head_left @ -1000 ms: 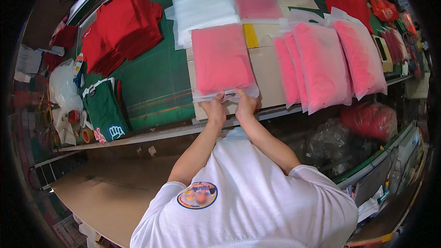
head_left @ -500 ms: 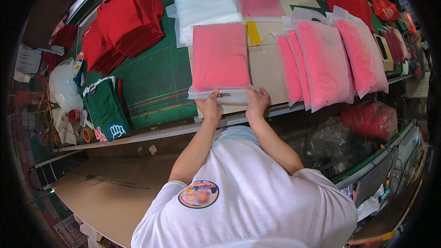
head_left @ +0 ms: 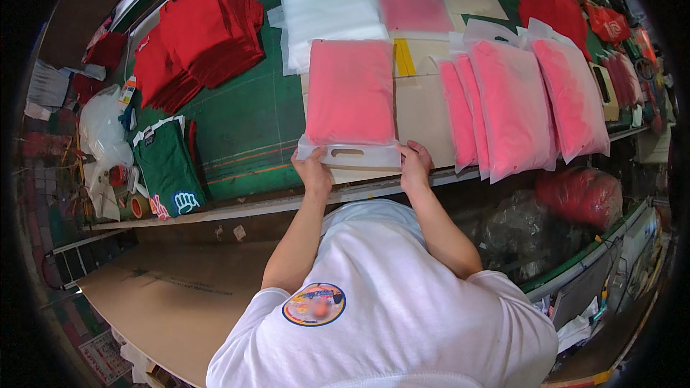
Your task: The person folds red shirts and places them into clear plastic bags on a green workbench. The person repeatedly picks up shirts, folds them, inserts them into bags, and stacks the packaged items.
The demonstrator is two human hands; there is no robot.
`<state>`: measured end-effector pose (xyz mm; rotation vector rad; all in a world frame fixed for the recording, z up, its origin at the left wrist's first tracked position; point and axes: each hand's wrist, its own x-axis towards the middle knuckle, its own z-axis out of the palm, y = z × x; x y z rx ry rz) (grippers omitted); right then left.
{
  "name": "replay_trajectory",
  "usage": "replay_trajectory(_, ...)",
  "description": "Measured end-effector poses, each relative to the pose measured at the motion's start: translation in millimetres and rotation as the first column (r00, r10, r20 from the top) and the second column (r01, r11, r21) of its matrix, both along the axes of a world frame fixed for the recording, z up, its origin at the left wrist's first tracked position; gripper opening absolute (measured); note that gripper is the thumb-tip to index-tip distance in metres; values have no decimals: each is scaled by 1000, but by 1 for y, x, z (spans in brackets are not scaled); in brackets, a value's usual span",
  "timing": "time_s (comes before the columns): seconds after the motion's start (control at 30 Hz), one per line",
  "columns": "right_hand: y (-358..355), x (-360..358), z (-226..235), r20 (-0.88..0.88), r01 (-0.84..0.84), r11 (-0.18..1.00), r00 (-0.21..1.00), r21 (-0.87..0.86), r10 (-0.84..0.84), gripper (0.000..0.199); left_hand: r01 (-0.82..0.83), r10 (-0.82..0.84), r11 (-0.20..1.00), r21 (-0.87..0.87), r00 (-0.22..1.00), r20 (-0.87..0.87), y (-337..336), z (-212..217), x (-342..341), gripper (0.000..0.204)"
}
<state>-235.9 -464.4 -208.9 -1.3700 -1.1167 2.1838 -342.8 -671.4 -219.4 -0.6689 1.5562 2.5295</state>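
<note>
**Pink garment bagged, flap end under both hands**

A green work table point(head_left: 244, 129) fills the scene, its near edge running just in front of the person. On the far left lies a stack of red folded shirts point(head_left: 205, 36); at the far middle is a pile of empty clear bags point(head_left: 327, 11). To the right, four filled pink bags point(head_left: 517, 104) lie overlapping in a row, which suggests several packs are done. A green shirt point(head_left: 167, 165) waits at the near left.

In the middle, on a sheet of brown cardboard point(head_left: 424, 118), rests the bagged pink garment point(head_left: 350, 97). The garment looks fully inside; the near flap with its handle slot appears left to finish. The left hand point(head_left: 313, 172) pinches the flap's left corner, the right hand point(head_left: 415, 164) presses fingers down on its right corner.
</note>
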Motion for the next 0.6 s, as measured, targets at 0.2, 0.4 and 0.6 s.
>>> replay_trajectory(0.2, 16, 6, 12, -59, -151, 973, 988, -173, 143, 43, 50, -51, 998, 26, 996, 77, -10, 9, 1, 65)
replay_trajectory(0.4, 20, 3, 16, 109, -344, 933, 937, 107, 333, 51, -15, 21, 998, -67, 996, 84, -4, 20, 1, 63)
replay_trajectory(0.6, 28, -4, 6, 69, -400, 913, 916, 77, 396, 65, 32, -32, 999, 1, 994, 107, -12, 6, -4, 61)
